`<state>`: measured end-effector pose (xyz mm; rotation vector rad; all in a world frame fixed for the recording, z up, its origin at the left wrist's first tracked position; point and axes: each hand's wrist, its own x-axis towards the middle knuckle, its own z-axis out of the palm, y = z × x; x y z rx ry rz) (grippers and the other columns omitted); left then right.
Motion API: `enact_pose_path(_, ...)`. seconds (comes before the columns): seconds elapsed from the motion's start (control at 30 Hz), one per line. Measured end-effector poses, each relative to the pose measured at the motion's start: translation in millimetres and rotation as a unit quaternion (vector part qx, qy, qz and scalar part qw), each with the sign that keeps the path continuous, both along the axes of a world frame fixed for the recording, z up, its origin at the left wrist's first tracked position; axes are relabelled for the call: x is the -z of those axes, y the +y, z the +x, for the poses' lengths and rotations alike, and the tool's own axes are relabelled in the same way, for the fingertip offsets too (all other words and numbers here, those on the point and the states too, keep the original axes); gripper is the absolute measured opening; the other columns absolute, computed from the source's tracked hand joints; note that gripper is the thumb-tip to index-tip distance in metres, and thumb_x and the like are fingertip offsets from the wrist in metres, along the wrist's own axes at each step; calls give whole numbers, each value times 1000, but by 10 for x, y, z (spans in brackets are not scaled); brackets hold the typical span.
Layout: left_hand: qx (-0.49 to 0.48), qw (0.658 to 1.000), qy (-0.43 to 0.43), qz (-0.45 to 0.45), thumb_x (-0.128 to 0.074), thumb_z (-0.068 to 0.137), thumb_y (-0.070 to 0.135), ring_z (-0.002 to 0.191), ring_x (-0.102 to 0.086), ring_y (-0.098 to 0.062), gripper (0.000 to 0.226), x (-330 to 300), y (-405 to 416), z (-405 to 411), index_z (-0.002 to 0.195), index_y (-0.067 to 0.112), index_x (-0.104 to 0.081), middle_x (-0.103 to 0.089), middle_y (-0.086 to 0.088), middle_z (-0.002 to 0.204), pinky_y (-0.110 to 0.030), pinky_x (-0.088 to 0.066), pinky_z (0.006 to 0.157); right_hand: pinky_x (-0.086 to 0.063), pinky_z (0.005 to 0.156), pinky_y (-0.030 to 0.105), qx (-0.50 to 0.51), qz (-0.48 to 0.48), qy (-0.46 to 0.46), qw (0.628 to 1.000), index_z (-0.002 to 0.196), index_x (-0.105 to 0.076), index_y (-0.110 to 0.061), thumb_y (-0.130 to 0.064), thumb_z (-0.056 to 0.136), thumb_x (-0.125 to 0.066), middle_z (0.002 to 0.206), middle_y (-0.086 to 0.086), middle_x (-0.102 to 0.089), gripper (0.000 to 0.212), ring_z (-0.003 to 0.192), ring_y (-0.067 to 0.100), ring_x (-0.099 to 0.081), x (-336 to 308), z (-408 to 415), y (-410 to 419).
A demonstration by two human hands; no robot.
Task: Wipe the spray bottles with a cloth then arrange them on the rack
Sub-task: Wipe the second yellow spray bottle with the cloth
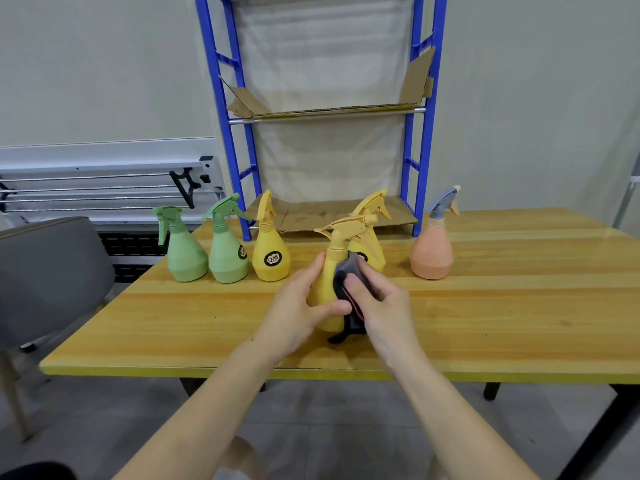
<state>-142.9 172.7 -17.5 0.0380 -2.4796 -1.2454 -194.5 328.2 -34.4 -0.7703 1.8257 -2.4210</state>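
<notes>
Label: round black sticker on the yellow bottle [271,251], words too small to read.
Held bottle [329,292]: upright, nozzle points left.
Left hand [298,306]: grip holds that bottle near the worktop [485,306] front edge.
Right hand [381,299]: grip presses dark cloth [348,275] on it.

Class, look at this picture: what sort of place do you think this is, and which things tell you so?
Probably a plain workroom or storage corner rather than a home: a wooden table on bare grey floor, a blue metal rack lined with cardboard, and several identical spray bottles lined up for cleaning.
</notes>
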Motion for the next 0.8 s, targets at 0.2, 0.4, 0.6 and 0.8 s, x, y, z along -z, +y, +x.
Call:
enact_pose_path(0.2,3,998,12,-58,-79,83,47,145,-35,-2,98,177,-25,-52,157,48,-15,-42,15,157,-24,-29,118,-54,90,15,4,15,-13,1000,128,-64,-38,-8,96,-73,116,-23,-76,45,115,-3,-69,130,-89,-94)
enact_pose_path(0.4,5,999,26,38,-67,96,40,142,-34,9,69,172,-66,-62,154,41,-29,-39,29,149,-22,-31,120,-54,91,15,-23,55,-11,998,126,-66,-42,-15,95,-76,119,-19,-75,42,117,-3,-68,127,-164,-44)
enact_pose_path(0.6,3,998,23,63,-63,101,25,130,-37,26,60,242,-115,-54,148,41,-29,-41,35,142,-6,-30,112,-56,99,23,-47,65,-16,997,144,-63,-16,-12,96,-75,129,-5,-75,50,121,6,-69,135,-218,-41)
enact_pose_path(0.8,13,998,15,66,-59,102,35,144,-33,9,60,281,-144,-50,152,41,-26,-38,22,154,-22,-29,122,-53,101,21,-27,75,9,997,146,-61,-17,-11,94,-77,134,-7,-72,55,125,3,-65,179,-210,-46)
